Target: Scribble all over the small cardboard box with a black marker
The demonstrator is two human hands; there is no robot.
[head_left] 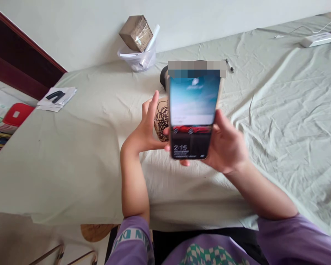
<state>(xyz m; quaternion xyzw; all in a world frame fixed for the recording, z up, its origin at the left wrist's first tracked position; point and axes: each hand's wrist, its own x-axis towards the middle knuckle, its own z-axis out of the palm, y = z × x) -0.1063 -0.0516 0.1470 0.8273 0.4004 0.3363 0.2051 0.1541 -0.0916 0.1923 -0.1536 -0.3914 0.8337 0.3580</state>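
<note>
The phone (194,110) is up in front of the person, above the cloth-covered table (79,147), its lit screen turned toward the wearer, probably so that it can be read; the picture of a red car and the time 2:15 show on it. The right hand (228,143) has it in a closed grip: the thumb lies along the phone's right edge and fingertips peep out at its left and lower edges, so the fingers seem to run behind it, which should support its back and leave most of the screen uncovered.

The left hand (143,129) is left of the phone, its grip spread wide, index finger up and thumb reaching toward the phone's lower left edge. Between them, partly behind the phone, shows a tan thing with dark looping lines (161,117); I cannot tell whether the hand touches it. The open shape perhaps serves to frame or steady it.

Just beyond the phone's upper left corner is a dark rounded object (163,78). A pen (230,66) lies near its upper right corner. Farther off, beyond and left of the phone, a plastic tub (138,60) bears a cardboard box (136,33), seemingly too bulky to sink in.
</note>
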